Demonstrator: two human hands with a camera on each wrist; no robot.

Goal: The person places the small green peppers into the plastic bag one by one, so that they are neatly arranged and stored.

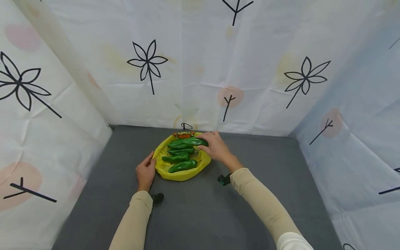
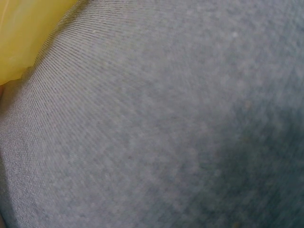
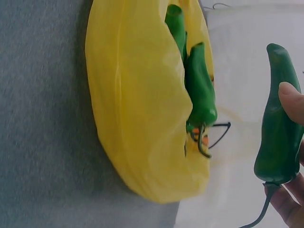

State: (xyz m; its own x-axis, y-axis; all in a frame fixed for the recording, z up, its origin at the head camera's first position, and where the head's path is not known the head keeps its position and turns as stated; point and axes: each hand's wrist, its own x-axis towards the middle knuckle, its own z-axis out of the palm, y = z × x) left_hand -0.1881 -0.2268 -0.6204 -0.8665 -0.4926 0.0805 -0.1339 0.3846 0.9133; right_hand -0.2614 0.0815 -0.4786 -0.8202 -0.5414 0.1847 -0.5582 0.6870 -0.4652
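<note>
A yellow plastic bag [image 1: 178, 176] sits on the dark grey table with its mouth spread wide, several green chili peppers [image 1: 182, 166] lying inside. Along the bag's left rim, my left hand [image 1: 146, 172] pinches the plastic between thumb and fingers. Over the far right part of the bag, my right hand [image 1: 217, 147] holds one green chili pepper [image 3: 279, 123] between thumb and fingers, its curved stem hanging free in the right wrist view. The left wrist view catches only a corner of the bag [image 2: 28, 38]; most of the left hand is out of that view.
White fabric walls [image 1: 200, 69] with printed leaf drawings enclose the table [image 1: 200, 215] at the back and both sides. The bag lies near the table's back edge. A small dark device [image 1: 223, 180] is worn at the right wrist, another [image 1: 158, 198] at the left.
</note>
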